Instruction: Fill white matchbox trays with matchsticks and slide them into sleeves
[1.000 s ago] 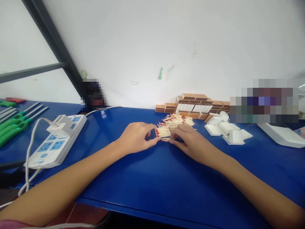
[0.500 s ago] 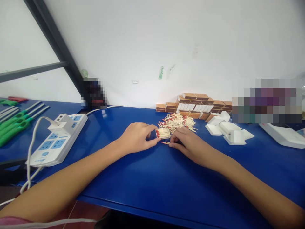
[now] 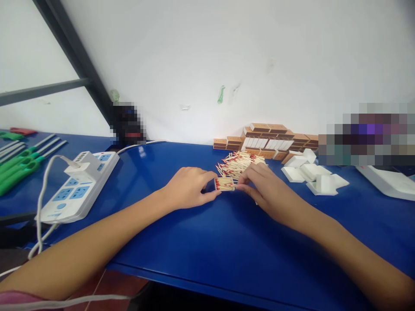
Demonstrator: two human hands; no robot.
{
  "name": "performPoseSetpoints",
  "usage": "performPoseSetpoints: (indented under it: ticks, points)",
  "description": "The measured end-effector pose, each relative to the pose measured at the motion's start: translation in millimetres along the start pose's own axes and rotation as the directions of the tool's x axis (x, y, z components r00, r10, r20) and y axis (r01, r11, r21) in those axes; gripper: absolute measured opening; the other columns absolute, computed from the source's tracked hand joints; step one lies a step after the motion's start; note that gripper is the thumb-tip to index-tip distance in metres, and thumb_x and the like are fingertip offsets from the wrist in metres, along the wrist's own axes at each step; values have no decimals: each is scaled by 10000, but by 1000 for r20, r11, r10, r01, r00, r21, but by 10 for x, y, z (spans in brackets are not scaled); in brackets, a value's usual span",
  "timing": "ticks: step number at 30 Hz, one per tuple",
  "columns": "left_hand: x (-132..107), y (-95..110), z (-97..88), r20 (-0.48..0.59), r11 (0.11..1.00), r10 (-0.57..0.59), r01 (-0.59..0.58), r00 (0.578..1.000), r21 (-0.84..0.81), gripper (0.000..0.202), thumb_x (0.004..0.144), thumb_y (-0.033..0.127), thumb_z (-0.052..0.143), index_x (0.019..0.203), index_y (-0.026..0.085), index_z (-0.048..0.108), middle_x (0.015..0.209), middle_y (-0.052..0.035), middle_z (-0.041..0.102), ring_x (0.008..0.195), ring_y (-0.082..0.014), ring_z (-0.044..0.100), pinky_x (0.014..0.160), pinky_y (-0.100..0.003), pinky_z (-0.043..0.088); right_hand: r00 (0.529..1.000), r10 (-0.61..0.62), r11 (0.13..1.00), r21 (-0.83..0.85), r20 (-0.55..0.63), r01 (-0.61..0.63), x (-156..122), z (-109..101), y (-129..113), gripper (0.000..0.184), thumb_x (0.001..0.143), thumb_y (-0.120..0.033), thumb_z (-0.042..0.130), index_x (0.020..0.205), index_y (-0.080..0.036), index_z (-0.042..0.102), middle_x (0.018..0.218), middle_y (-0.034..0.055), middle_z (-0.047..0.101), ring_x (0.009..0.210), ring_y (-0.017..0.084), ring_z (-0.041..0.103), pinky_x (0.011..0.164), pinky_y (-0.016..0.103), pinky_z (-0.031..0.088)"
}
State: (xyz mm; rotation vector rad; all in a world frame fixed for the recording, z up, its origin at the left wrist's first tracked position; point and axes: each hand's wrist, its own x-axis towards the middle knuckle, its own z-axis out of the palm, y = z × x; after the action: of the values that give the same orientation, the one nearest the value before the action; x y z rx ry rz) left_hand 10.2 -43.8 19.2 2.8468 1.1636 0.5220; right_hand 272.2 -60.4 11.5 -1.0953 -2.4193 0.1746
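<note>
A small open matchbox tray [image 3: 225,184] filled with red-tipped matches lies on the blue table [image 3: 207,242]. My left hand [image 3: 189,187] rests on the table and pinches the tray's left end between thumb and fingers. My right hand [image 3: 264,185] has its fingers curled against the tray's right end, pressing on the matches there. Just behind the tray lies a loose heap of matches [image 3: 238,163].
Brown matchbox sleeves [image 3: 267,140] are stacked along the white wall. Empty white trays [image 3: 313,175] lie to the right, beside a flat white object [image 3: 385,181]. A white power strip [image 3: 79,183] with a cable sits at left, with green-handled tools [image 3: 17,162] beyond.
My right hand has moved up from the table in front of the tray onto the tray's right end. The loose matches that lay in front of the tray are gone from there.
</note>
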Motion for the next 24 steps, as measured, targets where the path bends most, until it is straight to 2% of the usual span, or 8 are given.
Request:
performPoseSetpoints:
  ticks: [6, 10, 17, 24]
  points:
    - [-22, 71, 32, 18, 999, 40, -40, 999, 13, 319, 943, 467, 659, 1101, 197, 724, 785, -20, 690, 703, -169, 636, 602, -282, 406, 996, -84, 991, -97, 38, 87, 23, 101, -87, 157, 1042, -283, 552, 906, -205, 550, 945, 93, 613, 920, 264, 535, 826, 408, 461]
    - [-26, 81, 37, 52, 998, 63, -65, 997, 24, 314, 958, 480, 640, 1065, 195, 717, 774, -19, 677, 735, -178, 634, 599, -288, 400, 995, -78, 997, -17, 55, 79, 5, 129, -78, 158, 1038, -294, 571, 908, -206, 550, 948, 79, 611, 910, 243, 544, 816, 387, 468]
    - [-18, 74, 36, 106, 998, 65, -64, 992, -12, 339, 965, 520, 619, 1029, 201, 712, 761, -19, 664, 727, -184, 640, 601, -291, 395, 995, 7, 995, 98, 97, -16, -4, 99, -86, 154, 1037, -312, 558, 913, -222, 573, 958, 78, 622, 923, 240, 561, 808, 385, 481]
    - [-11, 79, 31, 113, 996, 83, -81, 990, -22, 326, 964, 514, 629, 997, 197, 700, 741, -12, 666, 688, -175, 625, 582, -282, 365, 997, -12, 992, 126, 80, 2, 5, 122, -89, 126, 1032, -269, 558, 920, -220, 590, 949, 72, 619, 922, 232, 562, 806, 365, 474]
